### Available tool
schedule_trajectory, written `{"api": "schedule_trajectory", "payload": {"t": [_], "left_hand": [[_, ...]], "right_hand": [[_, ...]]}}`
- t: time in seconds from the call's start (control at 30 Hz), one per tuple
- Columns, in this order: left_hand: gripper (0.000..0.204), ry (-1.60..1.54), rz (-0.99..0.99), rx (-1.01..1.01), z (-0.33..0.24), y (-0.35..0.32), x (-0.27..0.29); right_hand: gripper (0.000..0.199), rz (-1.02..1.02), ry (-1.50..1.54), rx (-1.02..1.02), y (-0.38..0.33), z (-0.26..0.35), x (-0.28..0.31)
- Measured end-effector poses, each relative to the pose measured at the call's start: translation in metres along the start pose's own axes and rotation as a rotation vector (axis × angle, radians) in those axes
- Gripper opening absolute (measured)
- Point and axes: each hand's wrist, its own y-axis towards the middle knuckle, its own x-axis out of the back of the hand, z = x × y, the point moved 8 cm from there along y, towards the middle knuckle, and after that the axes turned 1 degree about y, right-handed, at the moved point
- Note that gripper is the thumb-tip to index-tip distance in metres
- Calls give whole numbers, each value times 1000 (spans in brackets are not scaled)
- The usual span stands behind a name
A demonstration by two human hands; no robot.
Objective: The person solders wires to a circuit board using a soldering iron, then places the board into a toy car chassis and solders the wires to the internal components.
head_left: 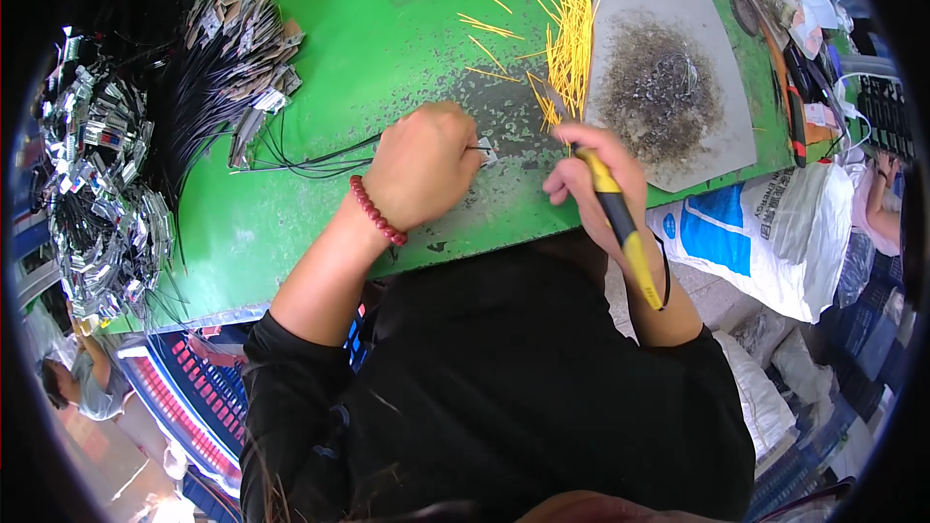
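Note:
My left hand (426, 163) is closed, palm down, over thin black wires (320, 163) on the green table. The wires run left to a small metal-and-card piece (254, 126). Just right of those fingers, a wire end meets a small pale piece (487, 151). A yellow and black soldering iron (612, 205) is gripped in my right hand (603, 169), its slim metal end slanting up and left. That metal end lies by a heap of thin yellow tubes (572, 34), several of them scattered leftward. My right hand's thumb and fingertips show partly.
A grey sheet (722, 29) with dark burnt residue lies to the right. Bundled black wires with card-like ends (242, 39) and a pile of silvery connectors (102, 174) occupy the left. A white sack (794, 232) stands beyond the right edge. Other people appear at both rims.

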Motion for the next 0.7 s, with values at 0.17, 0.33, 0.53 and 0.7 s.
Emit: {"api": "schedule_trajectory", "payload": {"t": [0.17, 0.33, 0.53, 0.7], "left_hand": [[12, -17, 13, 14, 0, 0, -3], [11, 5, 16, 16, 1, -1, -1], [10, -20, 8, 0, 1, -1, -1], [10, -1, 12, -12, -2, 0, 4]], "right_hand": [[33, -14, -190, 224, 20, 19, -16], [39, -45, -174, 229, 35, 10, -35], [38, -53, -203, 257, 35, 14, -31], [39, -66, -250, 437, 34, 32, -37]]}}
